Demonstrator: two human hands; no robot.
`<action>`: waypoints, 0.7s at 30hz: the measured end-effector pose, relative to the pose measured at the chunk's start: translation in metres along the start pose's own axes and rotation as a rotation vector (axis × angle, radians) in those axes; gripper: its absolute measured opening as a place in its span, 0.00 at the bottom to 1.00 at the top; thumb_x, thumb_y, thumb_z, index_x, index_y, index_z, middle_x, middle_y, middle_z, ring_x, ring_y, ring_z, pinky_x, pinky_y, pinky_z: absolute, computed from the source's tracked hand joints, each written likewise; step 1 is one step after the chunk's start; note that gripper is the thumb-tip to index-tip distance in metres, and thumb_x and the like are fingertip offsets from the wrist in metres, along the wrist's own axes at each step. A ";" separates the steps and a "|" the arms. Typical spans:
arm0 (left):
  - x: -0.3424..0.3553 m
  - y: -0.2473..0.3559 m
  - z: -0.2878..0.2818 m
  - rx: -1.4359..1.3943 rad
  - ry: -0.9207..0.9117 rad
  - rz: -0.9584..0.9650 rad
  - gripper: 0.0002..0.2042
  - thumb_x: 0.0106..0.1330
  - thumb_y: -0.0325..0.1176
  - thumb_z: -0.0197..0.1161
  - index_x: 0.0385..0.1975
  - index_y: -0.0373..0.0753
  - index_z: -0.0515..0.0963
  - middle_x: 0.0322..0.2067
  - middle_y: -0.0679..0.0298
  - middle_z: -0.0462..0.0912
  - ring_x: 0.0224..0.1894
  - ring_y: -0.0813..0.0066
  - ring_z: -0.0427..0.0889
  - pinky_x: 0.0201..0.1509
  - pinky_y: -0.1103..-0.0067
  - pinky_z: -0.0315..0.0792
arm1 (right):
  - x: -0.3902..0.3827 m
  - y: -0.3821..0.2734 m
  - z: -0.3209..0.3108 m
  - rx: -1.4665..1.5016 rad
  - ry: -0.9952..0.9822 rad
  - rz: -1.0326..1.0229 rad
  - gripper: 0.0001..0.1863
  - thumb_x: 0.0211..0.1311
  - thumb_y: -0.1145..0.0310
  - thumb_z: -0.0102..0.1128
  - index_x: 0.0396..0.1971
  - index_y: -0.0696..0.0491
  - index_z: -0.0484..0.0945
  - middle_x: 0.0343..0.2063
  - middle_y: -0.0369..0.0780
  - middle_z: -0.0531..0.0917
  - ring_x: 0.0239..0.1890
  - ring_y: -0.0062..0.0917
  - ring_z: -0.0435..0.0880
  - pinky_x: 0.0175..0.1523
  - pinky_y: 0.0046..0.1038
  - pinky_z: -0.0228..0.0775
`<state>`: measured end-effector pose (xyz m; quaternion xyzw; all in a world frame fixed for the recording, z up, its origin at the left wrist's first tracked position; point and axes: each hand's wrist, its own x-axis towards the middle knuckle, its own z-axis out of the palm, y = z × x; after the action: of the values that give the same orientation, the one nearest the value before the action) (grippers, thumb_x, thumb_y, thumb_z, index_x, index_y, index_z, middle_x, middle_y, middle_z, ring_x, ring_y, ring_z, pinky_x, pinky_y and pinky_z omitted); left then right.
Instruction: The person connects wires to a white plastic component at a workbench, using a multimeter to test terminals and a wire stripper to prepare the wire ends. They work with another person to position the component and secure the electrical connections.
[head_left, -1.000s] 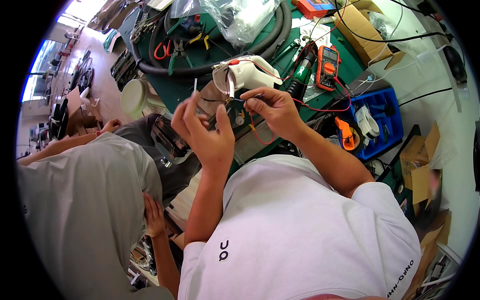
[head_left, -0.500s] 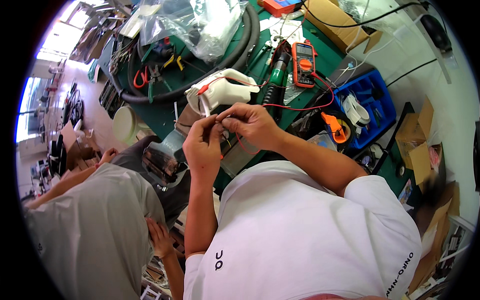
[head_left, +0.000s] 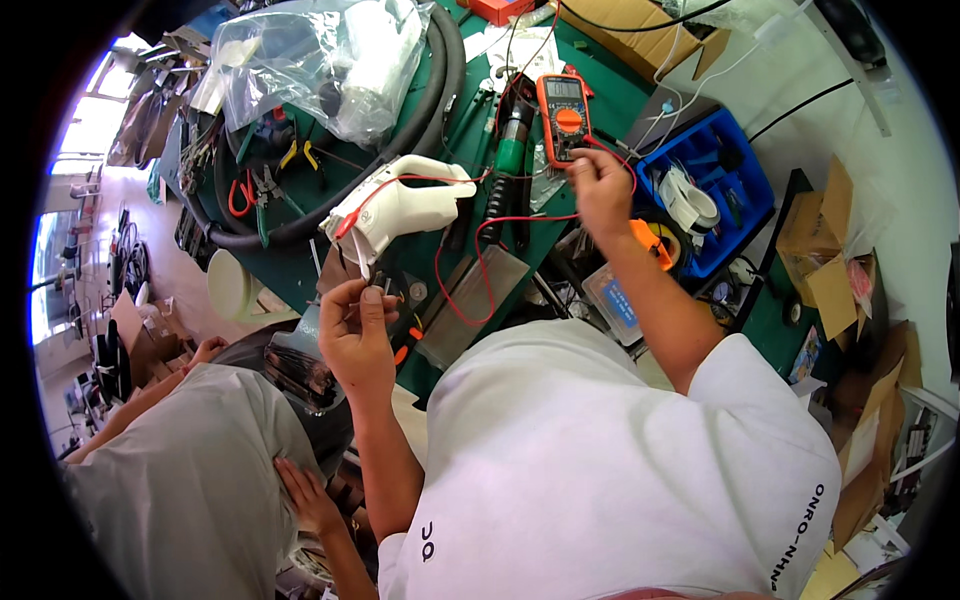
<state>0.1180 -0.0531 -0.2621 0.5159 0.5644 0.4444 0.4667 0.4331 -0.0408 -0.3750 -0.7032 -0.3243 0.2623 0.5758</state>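
Note:
My left hand (head_left: 358, 335) is closed in a pinch, with a small dark cylindrical piece (head_left: 379, 284) at its fingertips; its kind is too small to make out. Just beyond it lies a white gun-shaped housing (head_left: 408, 208) with a loop handle, from which a short white strip (head_left: 362, 255) runs down to those fingers. A red test lead (head_left: 530, 217) lies across the housing and loops over the bench toward my right hand. My right hand (head_left: 602, 195) is closed at the lower end of an orange-rimmed multimeter (head_left: 566, 122); its fingers hide what they pinch.
Thick black cable (head_left: 445, 75) curves round pliers (head_left: 262, 200) and a clear plastic bag (head_left: 320, 75). Beside the multimeter lies a green-and-black tool (head_left: 511, 150). A blue bin (head_left: 745, 165) stands at right. A co-worker in a grey shirt (head_left: 190, 480) sits close at left.
My right hand has left my left hand and moved right to the multimeter. My left hand has shifted slightly down and left, still pinching. The whole view has moved a little.

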 end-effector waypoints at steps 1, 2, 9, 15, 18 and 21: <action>0.001 0.003 0.001 -0.012 0.003 -0.005 0.07 0.67 0.29 0.58 0.40 0.33 0.72 0.31 0.62 0.78 0.30 0.78 0.81 0.32 0.84 0.76 | 0.005 0.010 -0.015 -0.088 -0.002 0.040 0.10 0.62 0.70 0.53 0.39 0.58 0.80 0.27 0.40 0.84 0.28 0.22 0.81 0.34 0.24 0.72; 0.001 0.003 0.003 -0.031 0.008 -0.008 0.07 0.68 0.29 0.57 0.40 0.32 0.71 0.32 0.62 0.78 0.31 0.78 0.81 0.31 0.84 0.77 | 0.007 0.012 -0.025 -0.179 -0.006 0.073 0.11 0.62 0.69 0.53 0.38 0.57 0.80 0.28 0.41 0.84 0.29 0.23 0.82 0.35 0.25 0.72; 0.002 0.002 0.006 -0.143 0.051 -0.004 0.07 0.68 0.27 0.56 0.41 0.32 0.68 0.35 0.56 0.79 0.30 0.73 0.83 0.29 0.80 0.80 | -0.040 0.008 -0.014 -0.373 -0.458 0.002 0.13 0.60 0.63 0.57 0.31 0.59 0.79 0.22 0.43 0.81 0.25 0.30 0.80 0.33 0.30 0.71; 0.005 0.005 0.006 -0.235 0.066 0.043 0.06 0.67 0.24 0.56 0.40 0.32 0.68 0.35 0.54 0.80 0.34 0.68 0.84 0.40 0.76 0.81 | -0.101 -0.004 0.049 -0.448 -0.889 -0.347 0.09 0.57 0.64 0.57 0.29 0.55 0.78 0.27 0.46 0.81 0.31 0.39 0.82 0.34 0.36 0.73; 0.007 0.005 0.007 -0.256 0.061 0.045 0.06 0.67 0.24 0.56 0.40 0.32 0.68 0.34 0.55 0.80 0.34 0.68 0.83 0.41 0.75 0.81 | -0.111 -0.004 0.089 -0.654 -0.824 -0.618 0.07 0.54 0.67 0.56 0.29 0.55 0.78 0.28 0.43 0.80 0.29 0.35 0.81 0.32 0.33 0.73; 0.006 0.006 0.006 -0.254 0.055 0.025 0.06 0.67 0.24 0.55 0.40 0.32 0.68 0.33 0.55 0.80 0.34 0.68 0.83 0.41 0.75 0.81 | -0.103 -0.008 0.121 -0.928 -0.642 -0.987 0.08 0.49 0.66 0.55 0.27 0.52 0.81 0.28 0.39 0.78 0.30 0.30 0.77 0.29 0.28 0.68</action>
<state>0.1243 -0.0467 -0.2574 0.4475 0.5096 0.5320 0.5069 0.2755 -0.0403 -0.3914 -0.5357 -0.8314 0.0021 0.1478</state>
